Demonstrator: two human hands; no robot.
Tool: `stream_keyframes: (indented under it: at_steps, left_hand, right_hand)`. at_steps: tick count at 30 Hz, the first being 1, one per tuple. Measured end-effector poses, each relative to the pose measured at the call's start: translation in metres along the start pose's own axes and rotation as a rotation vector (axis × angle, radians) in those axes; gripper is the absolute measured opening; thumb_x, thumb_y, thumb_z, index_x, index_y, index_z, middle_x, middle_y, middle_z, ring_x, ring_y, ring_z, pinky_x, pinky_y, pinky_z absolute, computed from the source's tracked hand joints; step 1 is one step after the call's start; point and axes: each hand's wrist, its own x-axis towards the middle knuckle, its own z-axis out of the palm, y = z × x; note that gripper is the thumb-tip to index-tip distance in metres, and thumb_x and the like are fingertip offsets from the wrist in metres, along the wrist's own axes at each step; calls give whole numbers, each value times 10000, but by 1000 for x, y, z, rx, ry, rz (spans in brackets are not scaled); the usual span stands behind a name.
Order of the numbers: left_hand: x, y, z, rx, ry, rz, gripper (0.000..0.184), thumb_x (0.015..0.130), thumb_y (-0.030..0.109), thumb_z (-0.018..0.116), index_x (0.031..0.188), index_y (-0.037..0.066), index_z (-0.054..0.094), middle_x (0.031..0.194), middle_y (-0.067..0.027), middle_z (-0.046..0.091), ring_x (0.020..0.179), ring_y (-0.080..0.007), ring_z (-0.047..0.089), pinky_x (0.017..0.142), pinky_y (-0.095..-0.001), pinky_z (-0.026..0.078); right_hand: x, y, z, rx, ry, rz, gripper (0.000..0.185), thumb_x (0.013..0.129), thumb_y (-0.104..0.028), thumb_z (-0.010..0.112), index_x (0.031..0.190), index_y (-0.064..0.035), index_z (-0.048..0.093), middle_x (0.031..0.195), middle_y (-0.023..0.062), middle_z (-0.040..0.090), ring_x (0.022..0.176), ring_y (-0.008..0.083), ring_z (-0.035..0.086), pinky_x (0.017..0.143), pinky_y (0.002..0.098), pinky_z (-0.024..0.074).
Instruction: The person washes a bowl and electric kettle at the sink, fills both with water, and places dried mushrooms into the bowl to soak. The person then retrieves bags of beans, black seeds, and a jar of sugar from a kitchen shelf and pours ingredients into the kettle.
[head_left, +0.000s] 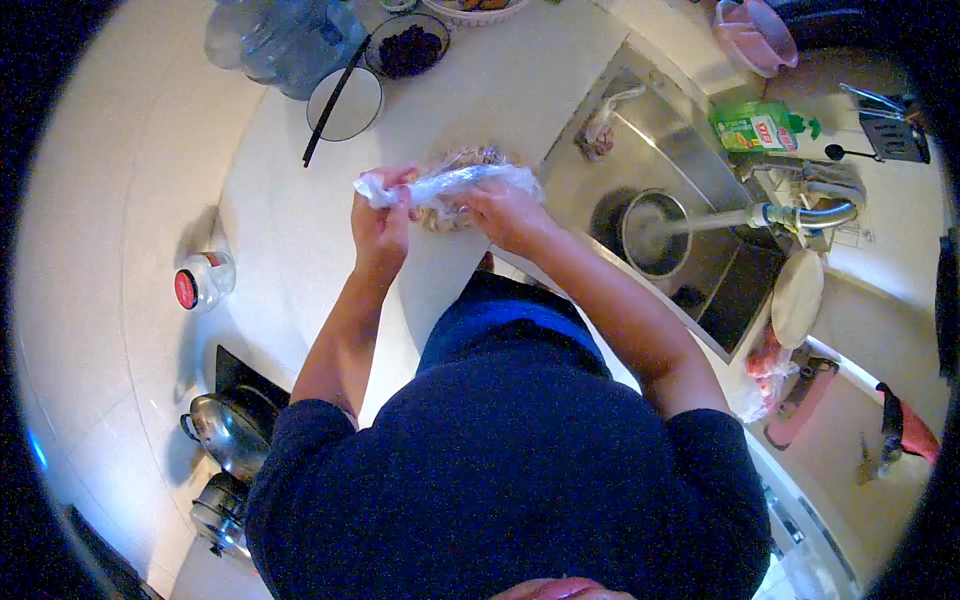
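Note:
A clear plastic bag [440, 186] with brownish pieces inside rests at the counter's edge, its upper part twisted into a band between my hands. My left hand [384, 215] pinches the loose end of the bag at the left. On the other side my right hand [505, 212] grips the bag close to its contents, fingers partly hidden by the plastic. What the brownish pieces are, I cannot make out. Beyond the bag stands a white bowl [352, 112] with dark chopsticks [330, 115] laid across it.
Water runs from the faucet [780, 215] into a metal pot [655, 235] in the steel sink [620, 130] at right. A bowl of dark food [410, 50] and large plastic bottles [290, 45] stand at the back. A red-lidded jar [208, 282] and a wok [235, 430] are at left.

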Motion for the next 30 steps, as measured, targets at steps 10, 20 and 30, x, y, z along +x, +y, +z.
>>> stream_keyframes:
  at_steps: [10,20,30]
  left_hand:
    - [6,-19,9,-380,149,-211,178,881,63,423,1045,48,491,874,-38,525,789,-100,494,676,-213,397]
    - [7,5,15,310,58,31,192,869,99,509,1043,25,542,883,-46,558,701,-84,487,634,-239,420]
    - [-15,-19,25,-810,38,-510,196,799,-23,412,947,50,519,957,-129,575,903,-268,568,827,-422,476]
  right_hand:
    - [6,21,4,-173,465,73,187,693,-156,624,873,-103,622,823,118,610,742,297,594,655,395,479]
    - [-64,5,-34,516,155,277,232,698,-162,724,843,-54,579,707,-17,517,671,81,479,587,240,404]
    - [-212,154,-57,785,688,775,211,789,-192,625,923,-32,593,809,62,617,710,151,585,659,279,490]
